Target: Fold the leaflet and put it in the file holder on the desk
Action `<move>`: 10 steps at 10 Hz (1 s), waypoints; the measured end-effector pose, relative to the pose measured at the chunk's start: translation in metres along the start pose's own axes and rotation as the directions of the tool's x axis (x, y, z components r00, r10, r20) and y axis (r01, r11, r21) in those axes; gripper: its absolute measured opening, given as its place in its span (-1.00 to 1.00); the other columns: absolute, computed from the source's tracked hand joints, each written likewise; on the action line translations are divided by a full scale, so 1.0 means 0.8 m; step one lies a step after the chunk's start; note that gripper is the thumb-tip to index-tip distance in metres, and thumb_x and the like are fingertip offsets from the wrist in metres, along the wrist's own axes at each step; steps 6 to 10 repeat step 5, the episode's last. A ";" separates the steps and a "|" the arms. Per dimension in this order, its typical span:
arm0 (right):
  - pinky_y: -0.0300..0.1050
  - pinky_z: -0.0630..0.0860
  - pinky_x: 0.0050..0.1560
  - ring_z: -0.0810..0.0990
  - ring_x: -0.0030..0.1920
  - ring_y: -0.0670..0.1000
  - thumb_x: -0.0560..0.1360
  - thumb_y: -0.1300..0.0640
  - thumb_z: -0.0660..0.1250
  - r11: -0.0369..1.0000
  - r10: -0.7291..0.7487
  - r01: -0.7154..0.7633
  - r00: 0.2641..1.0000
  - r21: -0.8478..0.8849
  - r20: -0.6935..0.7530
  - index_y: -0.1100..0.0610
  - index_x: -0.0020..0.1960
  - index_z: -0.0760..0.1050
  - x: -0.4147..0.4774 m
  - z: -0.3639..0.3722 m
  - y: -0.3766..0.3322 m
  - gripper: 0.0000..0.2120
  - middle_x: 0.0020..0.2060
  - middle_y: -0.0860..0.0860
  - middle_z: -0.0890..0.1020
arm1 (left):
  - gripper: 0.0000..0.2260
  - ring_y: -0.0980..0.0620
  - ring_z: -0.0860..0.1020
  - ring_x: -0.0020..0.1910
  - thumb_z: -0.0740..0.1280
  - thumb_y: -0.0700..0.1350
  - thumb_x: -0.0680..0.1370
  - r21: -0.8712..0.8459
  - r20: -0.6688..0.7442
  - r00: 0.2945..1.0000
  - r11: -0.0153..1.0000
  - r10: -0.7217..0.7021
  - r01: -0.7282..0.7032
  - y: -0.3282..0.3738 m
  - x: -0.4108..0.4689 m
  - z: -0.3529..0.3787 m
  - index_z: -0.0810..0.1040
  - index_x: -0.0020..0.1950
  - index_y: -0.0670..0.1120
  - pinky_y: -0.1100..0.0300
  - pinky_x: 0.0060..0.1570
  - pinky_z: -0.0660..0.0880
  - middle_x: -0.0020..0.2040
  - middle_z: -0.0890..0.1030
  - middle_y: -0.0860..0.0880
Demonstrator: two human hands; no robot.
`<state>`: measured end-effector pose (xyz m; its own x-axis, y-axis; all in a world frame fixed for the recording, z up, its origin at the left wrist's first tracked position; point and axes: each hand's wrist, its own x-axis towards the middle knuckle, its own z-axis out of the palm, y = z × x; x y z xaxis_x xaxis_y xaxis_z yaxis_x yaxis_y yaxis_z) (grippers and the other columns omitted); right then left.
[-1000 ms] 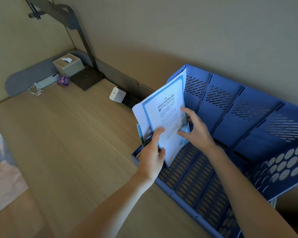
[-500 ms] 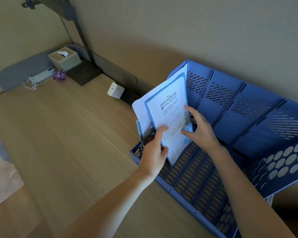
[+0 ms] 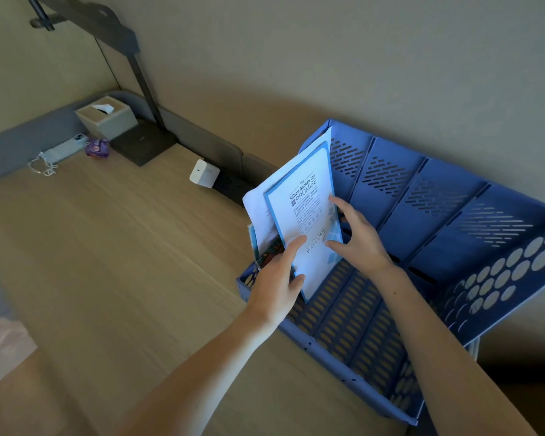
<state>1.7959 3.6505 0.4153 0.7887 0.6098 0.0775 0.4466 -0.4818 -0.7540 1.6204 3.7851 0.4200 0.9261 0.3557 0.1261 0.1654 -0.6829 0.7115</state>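
Note:
A white leaflet (image 3: 309, 196) with a blue border and printed text stands upright in the leftmost slot of the blue file holder (image 3: 438, 215) at the desk's right. Behind it lean a plain white sheet (image 3: 258, 206) and a colourful booklet (image 3: 266, 254). My left hand (image 3: 277, 284) touches the leaflet's lower left, forefinger stretched on its face. My right hand (image 3: 356, 237) rests on its right edge, fingers spread, thumb on the front. The leaflet's bottom edge sits on the holder's perforated floor.
On the wooden desk (image 3: 123, 247), a white charger cube (image 3: 203, 173) sits by the back strip. Far left are a tissue box (image 3: 106, 119), a lamp base (image 3: 145, 143), a purple object (image 3: 96, 147) and a phone with a cord (image 3: 63, 151).
The leaflet has slid a little lower into the slot. My right hand's fingers have loosened and spread. The camera has shifted slightly.

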 end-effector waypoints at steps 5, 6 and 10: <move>0.10 0.40 0.36 0.33 0.45 0.12 0.58 0.11 0.33 0.975 0.053 -0.116 0.951 -0.191 -0.304 -0.06 0.57 0.17 -0.129 -0.023 -0.097 -0.38 0.48 0.05 0.37 | -0.49 -0.11 0.43 0.33 0.35 0.02 0.54 0.222 0.011 0.971 0.947 0.237 -0.234 0.028 -0.059 -0.100 0.37 0.47 -0.03 0.06 0.15 0.43 0.43 0.41 -0.10; 0.10 0.40 0.36 0.33 0.45 0.12 0.58 0.11 0.33 0.975 0.053 -0.116 0.951 -0.191 -0.304 -0.06 0.57 0.17 -0.129 -0.023 -0.097 -0.38 0.48 0.05 0.37 | -0.49 -0.11 0.43 0.33 0.35 0.02 0.54 0.222 0.011 0.971 0.947 0.237 -0.234 0.028 -0.059 -0.100 0.37 0.47 -0.03 0.06 0.15 0.43 0.43 0.41 -0.10; 0.10 0.40 0.36 0.33 0.45 0.12 0.58 0.11 0.33 0.975 0.053 -0.116 0.951 -0.191 -0.304 -0.06 0.57 0.17 -0.129 -0.023 -0.097 -0.38 0.48 0.05 0.37 | -0.49 -0.11 0.43 0.33 0.35 0.02 0.54 0.222 0.011 0.971 0.947 0.237 -0.234 0.028 -0.059 -0.100 0.37 0.47 -0.03 0.06 0.15 0.43 0.43 0.41 -0.10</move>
